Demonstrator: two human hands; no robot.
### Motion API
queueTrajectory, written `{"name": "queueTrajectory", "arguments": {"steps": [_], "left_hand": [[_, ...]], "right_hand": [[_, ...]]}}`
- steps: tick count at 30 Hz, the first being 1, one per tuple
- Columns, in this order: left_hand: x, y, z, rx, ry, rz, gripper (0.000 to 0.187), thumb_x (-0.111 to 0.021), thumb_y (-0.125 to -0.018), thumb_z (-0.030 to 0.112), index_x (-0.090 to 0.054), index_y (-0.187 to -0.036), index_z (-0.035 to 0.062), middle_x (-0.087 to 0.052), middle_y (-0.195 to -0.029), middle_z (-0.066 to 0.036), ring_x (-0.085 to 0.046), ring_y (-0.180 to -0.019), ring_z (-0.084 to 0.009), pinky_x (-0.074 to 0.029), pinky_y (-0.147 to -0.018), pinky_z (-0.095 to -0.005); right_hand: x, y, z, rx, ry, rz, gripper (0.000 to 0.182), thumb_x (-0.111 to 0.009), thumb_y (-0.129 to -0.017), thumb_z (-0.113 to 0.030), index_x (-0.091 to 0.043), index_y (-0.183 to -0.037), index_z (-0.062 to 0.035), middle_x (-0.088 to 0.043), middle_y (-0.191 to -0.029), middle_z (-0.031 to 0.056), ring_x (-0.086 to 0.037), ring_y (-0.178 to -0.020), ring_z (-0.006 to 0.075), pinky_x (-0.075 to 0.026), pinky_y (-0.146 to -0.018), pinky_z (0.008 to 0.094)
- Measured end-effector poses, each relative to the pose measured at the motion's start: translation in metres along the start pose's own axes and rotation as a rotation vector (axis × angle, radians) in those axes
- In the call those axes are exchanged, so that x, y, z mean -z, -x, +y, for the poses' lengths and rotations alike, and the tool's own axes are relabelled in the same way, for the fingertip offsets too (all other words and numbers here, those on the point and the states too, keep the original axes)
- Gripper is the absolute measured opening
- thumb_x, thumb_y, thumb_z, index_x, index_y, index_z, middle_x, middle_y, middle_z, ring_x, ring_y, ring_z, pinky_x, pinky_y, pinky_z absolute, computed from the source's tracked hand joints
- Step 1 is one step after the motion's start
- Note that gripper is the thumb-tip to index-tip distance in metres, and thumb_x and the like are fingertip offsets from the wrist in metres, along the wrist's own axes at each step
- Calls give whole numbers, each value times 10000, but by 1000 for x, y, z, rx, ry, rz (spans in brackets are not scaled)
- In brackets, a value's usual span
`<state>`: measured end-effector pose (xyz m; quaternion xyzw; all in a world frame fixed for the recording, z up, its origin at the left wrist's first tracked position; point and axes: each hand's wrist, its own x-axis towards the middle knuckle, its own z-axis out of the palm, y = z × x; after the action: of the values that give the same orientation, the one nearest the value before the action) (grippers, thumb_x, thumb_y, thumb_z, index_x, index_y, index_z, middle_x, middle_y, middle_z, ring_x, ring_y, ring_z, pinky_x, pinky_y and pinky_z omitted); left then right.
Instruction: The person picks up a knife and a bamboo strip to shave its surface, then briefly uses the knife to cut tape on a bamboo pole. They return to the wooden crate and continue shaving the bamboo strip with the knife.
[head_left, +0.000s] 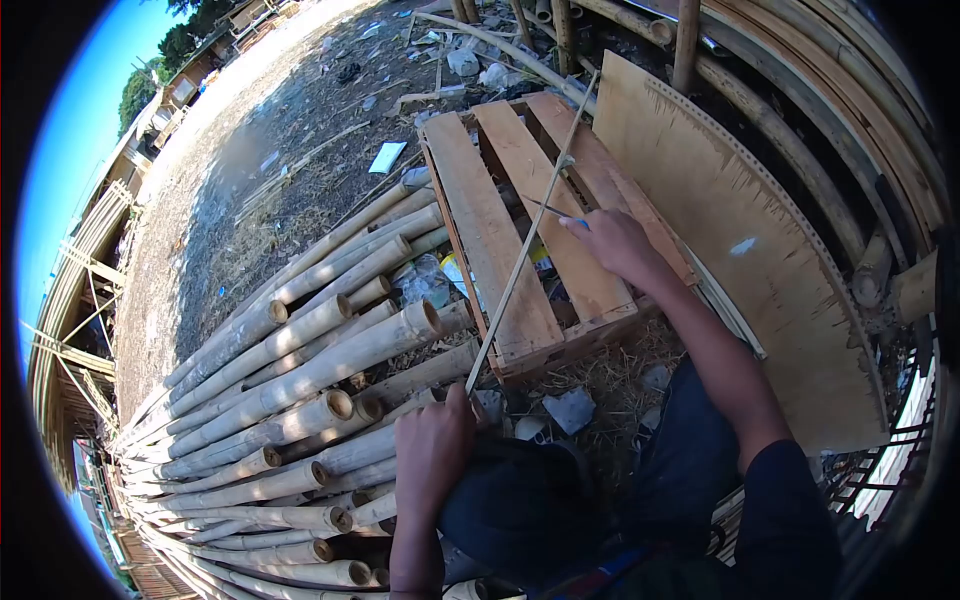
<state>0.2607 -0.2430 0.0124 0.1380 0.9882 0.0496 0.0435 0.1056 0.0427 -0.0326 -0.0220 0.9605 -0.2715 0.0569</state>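
A thin bamboo strip (532, 232) runs slantwise over a wooden slatted crate (510, 165). Its near end is in my left hand (434, 445), whose fingers are closed round it beside my knee. Over the crate's right part, my right hand (612, 240) is closed on a knife (551, 208) with a blue handle. The narrow blade points left and reaches the strip. A pale node or shaving shows on the strip a little above the blade.
Stacked bamboo poles (330, 360) fill the left side, their cut ends toward me. A curved plywood sheet (740, 240) leans right of the crate. Bamboo poles (790, 150) lie behind it. Stones (570, 410) and litter are on the ground, with a white rectangular piece (387, 157) beyond the crate.
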Motion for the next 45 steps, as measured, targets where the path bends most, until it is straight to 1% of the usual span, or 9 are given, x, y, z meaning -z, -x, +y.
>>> {"name": "queueTrajectory", "arguments": {"steps": [7,14,17,20,23,26,33,39,45], "left_hand": [[-1,-2,-4,25,143,-47,176,-605,-896,218,-566,-859,50,-598,-641,-178,-602,-653,-401,-429,-605,-512],[-5,-3,-13,17,345,-76,229,-602,-900,246,-548,-905,23,-607,-676,-197,-612,-712,-421,-456,-649,-526],[-8,-4,-15,24,323,-92,224,-603,-898,246,-557,-910,27,-606,-682,-201,-608,-715,-425,-451,-655,-538],[-11,-2,-17,58,357,-117,219,-612,-890,240,-581,-922,25,-605,-698,-215,-592,-723,-446,-445,-660,-547],[-11,-6,-17,25,432,-56,197,-611,-897,211,-605,-947,21,-586,-641,-167,-599,-613,-347,-450,-598,-463],[-2,-9,-15,281,1071,-316,148,-593,-950,133,-650,-1028,21,-436,-621,84,-391,-556,-2,-291,-494,-199],[0,-11,-14,314,1176,-380,156,-596,-944,133,-643,-1026,10,-441,-611,76,-388,-528,-15,-286,-484,-211],[-1,-10,-14,297,1088,-341,143,-595,-939,120,-646,-1021,15,-431,-611,79,-365,-523,-12,-269,-481,-210],[-5,-12,-21,359,1275,-365,127,-594,-940,110,-649,-1011,21,-427,-607,74,-342,-512,-14,-244,-475,-209]], "right_hand": [[-28,53,-45,475,-135,-288,644,-442,-977,-550,-617,-721,14,-605,-664,229,-612,-669,415,-492,-669,492],[-12,-24,21,112,94,58,592,-454,-985,-510,-666,-759,-5,-611,-638,220,-630,-681,412,-490,-684,507],[-9,-30,32,177,41,86,624,-448,-987,-513,-649,-758,32,-594,-634,235,-615,-666,410,-472,-680,499],[-9,-5,3,267,-74,-225,650,-461,-975,-528,-637,-761,59,-587,-643,253,-604,-663,410,-461,-691,498],[-24,14,-11,386,-170,-353,667,-464,-964,-549,-634,-753,61,-585,-651,259,-595,-667,420,-461,-689,494],[-24,9,-11,411,-169,-304,672,-467,-960,-554,-630,-726,55,-572,-637,251,-590,-656,426,-457,-674,493],[-16,-25,12,335,-64,16,615,-467,-982,-511,-652,-742,24,-582,-618,229,-592,-625,424,-459,-628,494],[-28,25,-32,433,-156,-288,634,-456,-981,-535,-616,-721,20,-570,-603,220,-596,-623,411,-462,-637,486],[-21,0,-21,367,0,-150,616,-462,-982,-520,-638,-718,9,-584,-593,199,-615,-617,388,-490,-653,483]]}}
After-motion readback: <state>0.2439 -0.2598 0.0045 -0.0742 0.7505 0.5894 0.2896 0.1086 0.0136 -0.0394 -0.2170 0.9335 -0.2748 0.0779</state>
